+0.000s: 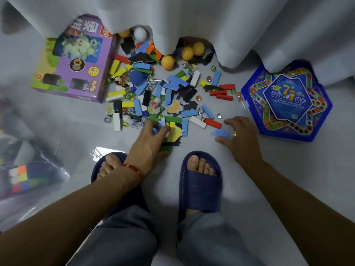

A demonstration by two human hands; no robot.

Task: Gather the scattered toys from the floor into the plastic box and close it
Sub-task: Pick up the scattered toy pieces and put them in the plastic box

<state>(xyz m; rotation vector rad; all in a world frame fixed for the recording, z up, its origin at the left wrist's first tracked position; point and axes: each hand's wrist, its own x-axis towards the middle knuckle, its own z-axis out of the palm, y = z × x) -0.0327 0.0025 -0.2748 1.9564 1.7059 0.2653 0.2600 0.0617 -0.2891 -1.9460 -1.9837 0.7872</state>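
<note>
Left hand (pixel 151 139) is down at the near edge of the toy pile (pixel 165 89), fingers curled around a clump of flat foam shapes, a yellow one (pixel 175 133) on top; looks like a scoop grab, several pieces per trip. Right hand (pixel 240 135) lies spread and flat on the floor, fingers relaxed, over a blue foam piece (pixel 221 133) with a marble (pixel 234 133) at the fingers. Judging by the pose it's raking strays inward, not holding anything.

The plastic box (pixel 32 169) sits at far left, clear and blurred, with colored cubes inside. It's well apart from the pile; can't tell if a lid is on.

Most toys are still out: blocks, marbles, orange balls (pixel 187 53), some tucked under the curtain (pixel 192 20) hem. A purple game box (pixel 76 60) and a blue star-shaped case (pixel 286 100) flank the pile.

The floor (pixel 288 179) is smooth, pale and glossy, so marbles will roll. The person squats in dark slippers (pixel 199 183).
</note>
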